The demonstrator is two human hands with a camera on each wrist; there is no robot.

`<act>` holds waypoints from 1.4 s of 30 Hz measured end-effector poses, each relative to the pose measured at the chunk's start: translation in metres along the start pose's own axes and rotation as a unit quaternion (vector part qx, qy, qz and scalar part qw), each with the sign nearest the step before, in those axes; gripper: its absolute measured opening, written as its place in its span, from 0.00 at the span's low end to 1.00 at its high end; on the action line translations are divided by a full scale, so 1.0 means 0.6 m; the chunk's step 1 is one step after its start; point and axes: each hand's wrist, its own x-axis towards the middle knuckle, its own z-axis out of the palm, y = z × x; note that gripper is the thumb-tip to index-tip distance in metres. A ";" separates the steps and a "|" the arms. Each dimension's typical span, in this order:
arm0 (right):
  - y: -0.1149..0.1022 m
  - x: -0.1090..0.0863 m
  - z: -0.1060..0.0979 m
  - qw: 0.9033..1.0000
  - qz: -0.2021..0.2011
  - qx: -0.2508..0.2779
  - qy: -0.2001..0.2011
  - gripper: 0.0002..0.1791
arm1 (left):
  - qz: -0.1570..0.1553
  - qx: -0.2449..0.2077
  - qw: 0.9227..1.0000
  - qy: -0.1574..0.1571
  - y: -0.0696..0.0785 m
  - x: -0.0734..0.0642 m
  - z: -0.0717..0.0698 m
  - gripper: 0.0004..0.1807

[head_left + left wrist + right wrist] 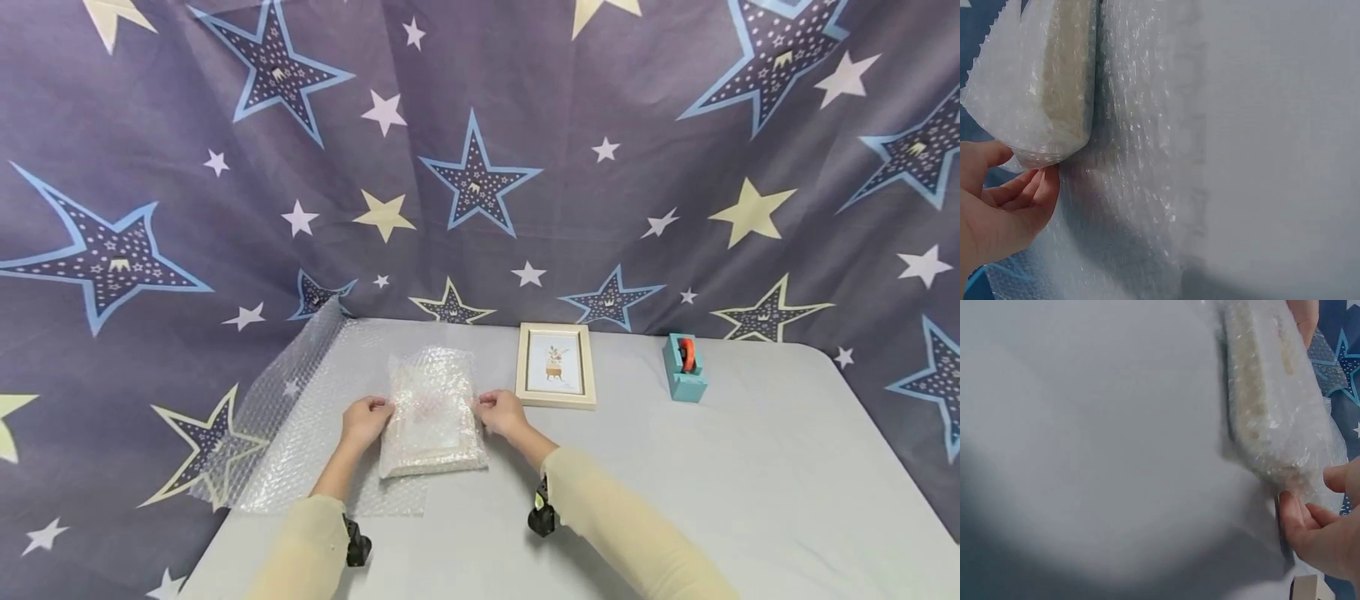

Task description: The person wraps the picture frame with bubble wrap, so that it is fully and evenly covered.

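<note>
A picture frame wrapped in bubble wrap [433, 417] is held between both hands, over the left part of the table. My left hand [365, 422] pinches the wrap at its left side; in the left wrist view the thumb lies above the folded end and the fingers [1044, 194] lie under it. At the opposite side my right hand [504, 413] grips the other end, thumb on top and fingertips [1290, 506] below in the right wrist view. The pale frame edge [1250, 387] shows through the clear bubbles.
A loose bubble wrap sheet [300, 450] spreads beneath and left of the package, hanging over the table's left edge. Behind the right hand lies a framed plant picture [555, 365]. Further right stands a teal tape dispenser [686, 385] with an orange reel. A starry curtain [555, 208] backs the table [750, 467].
</note>
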 end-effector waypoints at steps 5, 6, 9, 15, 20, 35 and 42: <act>-0.003 -0.005 0.002 0.995 0.050 0.091 -0.003 0.14 | 0.013 -0.012 1.000 0.009 0.004 -0.004 0.003 0.22; -0.003 -0.005 0.003 0.993 0.052 0.101 -0.005 0.15 | 0.014 -0.014 1.000 0.011 0.005 -0.006 0.003 0.21; -0.003 -0.006 0.004 0.989 0.064 0.130 -0.012 0.15 | 0.009 -0.024 0.999 0.022 0.009 -0.011 -0.001 0.21; -0.002 -0.007 -0.008 0.973 0.093 0.213 -0.011 0.17 | 0.031 -0.047 0.997 0.051 0.035 -0.018 -0.007 0.20; -0.014 -0.020 -0.042 0.946 0.138 0.291 -0.024 0.14 | 0.047 -0.059 0.995 0.057 0.060 -0.022 -0.004 0.19; 0.072 -0.029 -0.188 0.932 0.126 0.332 -0.064 0.09 | 0.033 -0.164 0.986 0.015 0.161 -0.067 0.089 0.17; 0.057 -0.114 -0.283 0.931 0.148 0.328 -0.062 0.11 | 0.035 -0.241 0.969 -0.037 0.195 -0.083 0.168 0.15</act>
